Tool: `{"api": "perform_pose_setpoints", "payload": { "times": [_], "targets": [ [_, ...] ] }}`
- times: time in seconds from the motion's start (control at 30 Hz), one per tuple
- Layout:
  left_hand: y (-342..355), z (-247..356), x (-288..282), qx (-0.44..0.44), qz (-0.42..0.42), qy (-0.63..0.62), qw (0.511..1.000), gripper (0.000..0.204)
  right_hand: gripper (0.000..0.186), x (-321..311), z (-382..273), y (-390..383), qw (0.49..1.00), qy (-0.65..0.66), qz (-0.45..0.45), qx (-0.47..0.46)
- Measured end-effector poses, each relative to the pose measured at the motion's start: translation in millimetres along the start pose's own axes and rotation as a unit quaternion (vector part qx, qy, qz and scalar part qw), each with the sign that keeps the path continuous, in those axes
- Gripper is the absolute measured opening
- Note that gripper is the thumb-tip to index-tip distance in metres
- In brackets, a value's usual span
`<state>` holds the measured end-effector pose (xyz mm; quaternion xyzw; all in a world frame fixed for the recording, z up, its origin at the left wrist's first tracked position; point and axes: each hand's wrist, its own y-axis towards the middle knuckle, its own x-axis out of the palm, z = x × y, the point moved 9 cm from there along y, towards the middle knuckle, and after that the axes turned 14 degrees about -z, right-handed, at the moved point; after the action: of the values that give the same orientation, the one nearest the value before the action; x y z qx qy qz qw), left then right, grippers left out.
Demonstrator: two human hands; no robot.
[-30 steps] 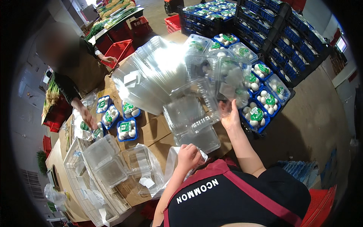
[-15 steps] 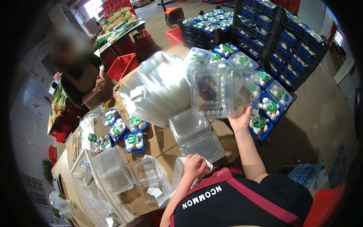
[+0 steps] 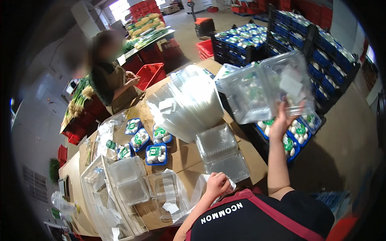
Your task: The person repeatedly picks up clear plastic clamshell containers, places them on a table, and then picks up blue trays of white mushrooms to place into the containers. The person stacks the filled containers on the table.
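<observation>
My right hand (image 3: pixel 281 125) grips the lower edge of an opened clear plastic clamshell container (image 3: pixel 246 98), raised over the crate of packed mushrooms. A white label (image 3: pixel 290 85) shows on one half of the clamshell. Close to my body, my left hand (image 3: pixel 217 184) is closed, with a white strip (image 3: pixel 231 185) poking out beside the fingers; its full shape is hidden. Just beyond that hand lies another opened clamshell (image 3: pixel 217 142) on the cardboard-covered table. Behind it leans a large nested stack of clear clamshells (image 3: pixel 193 102).
Several blue punnets of mushrooms (image 3: pixel 156 154) sit left of the stack. A white plastic basket (image 3: pixel 105 193) and more clamshells (image 3: pixel 128 180) are at the near left. Black crates of mushrooms (image 3: pixel 317 60) rise at right. Across the table stands a person (image 3: pixel 114 80) near a red crate (image 3: pixel 151 75).
My right hand has carried the clamshell rightward and tilted it. My left hand stays near my body. The whole view has shifted, and the person across the table has changed posture.
</observation>
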<state>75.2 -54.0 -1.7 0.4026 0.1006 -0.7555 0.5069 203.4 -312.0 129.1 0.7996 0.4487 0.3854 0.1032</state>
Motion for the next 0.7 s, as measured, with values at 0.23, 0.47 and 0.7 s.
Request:
{"api": "perform_pose_setpoints", "payload": {
  "times": [0.23, 0.47, 0.7],
  "targets": [
    [1, -2, 2, 0.01, -0.008, -0.008, 1.0, 0.015, 0.073, 108, -94, 75, 0.951, -0.146, -0.179, -0.205],
    [-2, -4, 7, 0.026, -0.008, -0.012, 1.0, 0.018, 0.038, 296, -65, 79, 0.733, -0.174, -0.589, -0.292],
    [-3, -8, 13, 0.019, -0.061, -0.016, 0.998, 0.017, 0.045, 417, 68, -30, 0.478, -0.402, -0.719, -0.304]
  ]
}}
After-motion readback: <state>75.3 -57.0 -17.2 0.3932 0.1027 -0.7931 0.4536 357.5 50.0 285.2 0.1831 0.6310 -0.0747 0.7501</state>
